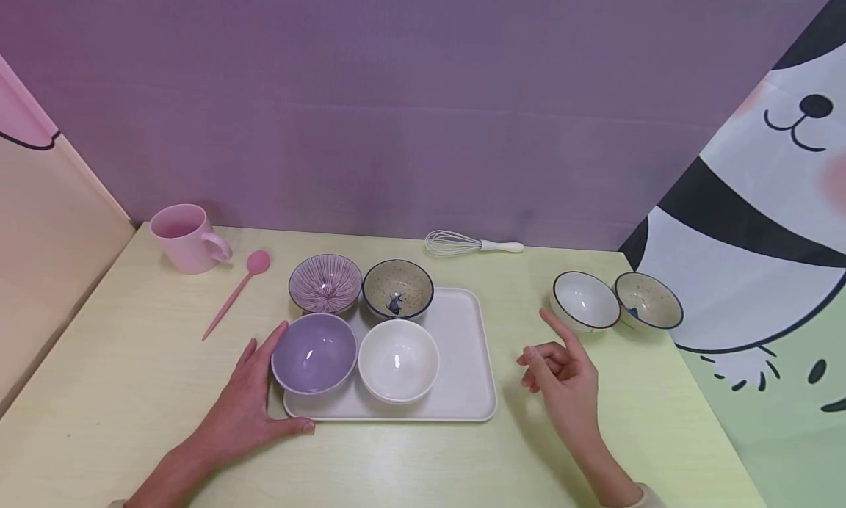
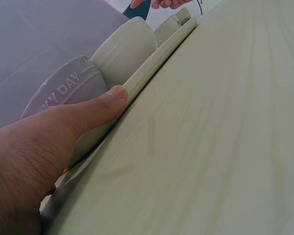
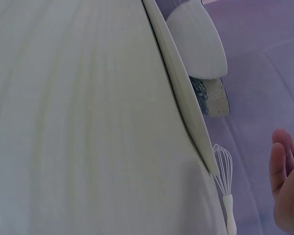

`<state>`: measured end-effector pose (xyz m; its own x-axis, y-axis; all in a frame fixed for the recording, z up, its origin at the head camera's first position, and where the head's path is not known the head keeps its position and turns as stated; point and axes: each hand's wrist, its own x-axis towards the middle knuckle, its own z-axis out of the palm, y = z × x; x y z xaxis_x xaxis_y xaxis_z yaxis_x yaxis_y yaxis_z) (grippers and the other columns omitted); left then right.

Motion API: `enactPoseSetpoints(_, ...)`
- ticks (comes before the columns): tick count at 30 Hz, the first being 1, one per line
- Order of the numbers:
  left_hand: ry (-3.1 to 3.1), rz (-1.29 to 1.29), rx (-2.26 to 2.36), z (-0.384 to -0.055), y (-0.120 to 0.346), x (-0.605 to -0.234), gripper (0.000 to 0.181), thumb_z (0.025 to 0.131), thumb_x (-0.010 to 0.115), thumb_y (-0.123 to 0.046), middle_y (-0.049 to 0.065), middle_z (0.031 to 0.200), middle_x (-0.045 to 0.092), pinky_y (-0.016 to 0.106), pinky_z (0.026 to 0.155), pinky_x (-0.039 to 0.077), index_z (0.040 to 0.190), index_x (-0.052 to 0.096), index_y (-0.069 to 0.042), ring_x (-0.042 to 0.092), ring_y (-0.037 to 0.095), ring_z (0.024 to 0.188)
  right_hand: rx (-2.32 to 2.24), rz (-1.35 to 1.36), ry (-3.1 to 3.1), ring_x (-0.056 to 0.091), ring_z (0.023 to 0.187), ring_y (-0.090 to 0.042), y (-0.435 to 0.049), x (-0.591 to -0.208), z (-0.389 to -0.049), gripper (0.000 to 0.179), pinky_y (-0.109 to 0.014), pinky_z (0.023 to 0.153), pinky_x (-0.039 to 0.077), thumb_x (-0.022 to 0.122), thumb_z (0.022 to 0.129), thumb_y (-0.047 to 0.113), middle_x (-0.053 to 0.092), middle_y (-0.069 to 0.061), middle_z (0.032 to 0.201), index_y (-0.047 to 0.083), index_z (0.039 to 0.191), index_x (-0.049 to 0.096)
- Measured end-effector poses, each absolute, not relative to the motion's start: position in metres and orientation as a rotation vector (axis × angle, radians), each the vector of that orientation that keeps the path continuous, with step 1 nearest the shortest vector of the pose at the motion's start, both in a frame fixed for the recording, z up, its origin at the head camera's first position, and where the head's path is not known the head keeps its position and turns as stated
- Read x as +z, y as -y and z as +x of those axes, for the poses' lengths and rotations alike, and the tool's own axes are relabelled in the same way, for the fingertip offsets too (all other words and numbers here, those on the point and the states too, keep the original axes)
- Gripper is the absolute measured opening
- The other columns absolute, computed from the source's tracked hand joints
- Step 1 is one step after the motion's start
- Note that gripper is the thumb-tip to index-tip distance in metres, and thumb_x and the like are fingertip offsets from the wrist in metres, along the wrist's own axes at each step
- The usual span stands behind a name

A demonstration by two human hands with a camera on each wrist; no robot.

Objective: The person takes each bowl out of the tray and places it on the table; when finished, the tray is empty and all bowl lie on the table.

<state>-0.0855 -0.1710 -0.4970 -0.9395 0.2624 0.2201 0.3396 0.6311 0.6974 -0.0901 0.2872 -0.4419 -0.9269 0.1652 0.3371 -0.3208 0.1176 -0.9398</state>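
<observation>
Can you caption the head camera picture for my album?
Left hand beside a purple bowl on a tray, right hand empty.

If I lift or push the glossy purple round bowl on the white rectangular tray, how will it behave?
The glossy purple, round, ceramic-looking bowl may be slippery, given its highlights, though the raised-looking lettering could help grip. Its hard-looking wall suggests stiffness and perhaps fragility. Pushed right, it would likely knock the glossy white round bowl beside it.

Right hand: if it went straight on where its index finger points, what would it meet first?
Probably the wire whisk, around its white handle. Height is unclear, though; the right hand might pass above it.
</observation>
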Motion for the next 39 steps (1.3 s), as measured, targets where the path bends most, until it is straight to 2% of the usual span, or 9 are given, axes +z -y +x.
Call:
enactPoseSetpoints(6,2.752,-0.506,-1.193,-0.086,0.171,-0.498,0.151,0.065,0.105,-0.06,0.022,0.175,0.038,0.054,0.142,0.011,0.179,0.016,-0.017,0.027,0.056,0.162,1.873,0.192,2.088,0.065,0.055,-0.014,-0.273,-0.441,-0.089,0.059,-0.02,0.052,0.059,0.068,0.103,-0.013,0.077,-0.004,0.082,0.004,0.159,0.058)
enactPoseSetpoints(11,2.773,-0.489,-1.199,-0.086,0.171,-0.499,0.151,0.065,0.104,-0.061,0.021,0.177,0.036,0.061,0.14,0.014,0.179,0.015,-0.018,0.024,0.055,0.163,1.875,0.214,2.152,0.064,0.055,-0.017,-0.261,-0.44,-0.087,0.057,-0.021,0.052,0.058,0.068,0.105,-0.009,0.076,-0.01,0.081,0.009,0.159,0.059)
enactPoseSetpoints(16,2.769,-0.488,-1.196,-0.086,0.171,-0.497,0.15,0.066,0.104,-0.063,0.021,0.176,0.037,0.069,0.137,0.018,0.179,0.016,-0.017,0.022,0.057,0.163,1.888,0.271,2.227,0.064,0.056,-0.021,-0.252,-0.441,-0.086,0.057,-0.022,0.052,0.058,0.067,0.106,-0.007,0.075,-0.014,0.083,0.007,0.16,0.056)
enactPoseSetpoints(21,2.758,-0.503,-1.188,-0.086,0.171,-0.497,0.15,0.066,0.104,-0.062,0.021,0.176,0.038,0.064,0.139,0.015,0.179,0.017,-0.016,0.026,0.056,0.162,1.89,0.276,2.305,0.064,0.057,-0.021,-0.243,-0.443,-0.085,0.057,-0.023,0.052,0.058,0.068,0.106,-0.005,0.074,-0.015,0.084,0.007,0.16,0.056)
enactPoseSetpoints(29,2.751,-0.507,-1.188,-0.086,0.172,-0.497,0.15,0.066,0.104,-0.062,0.022,0.175,0.039,0.057,0.141,0.012,0.179,0.016,-0.016,0.028,0.055,0.162,1.875,0.32,2.438,0.065,0.058,-0.023,-0.233,-0.446,-0.086,0.059,-0.026,0.05,0.057,0.07,0.107,0.0,0.074,-0.025,0.087,0.007,0.163,0.053)
enactPoseSetpoints(39,2.75,-0.509,-1.184,-0.086,0.171,-0.496,0.15,0.065,0.105,-0.061,0.022,0.175,0.038,0.054,0.142,0.011,0.178,0.017,-0.015,0.03,0.054,0.161,1.917,0.354,2.624,0.071,0.064,-0.025,-0.218,-0.446,-0.089,0.063,-0.024,0.051,0.055,0.068,0.111,0.011,0.076,-0.021,0.096,0.015,0.169,0.045)
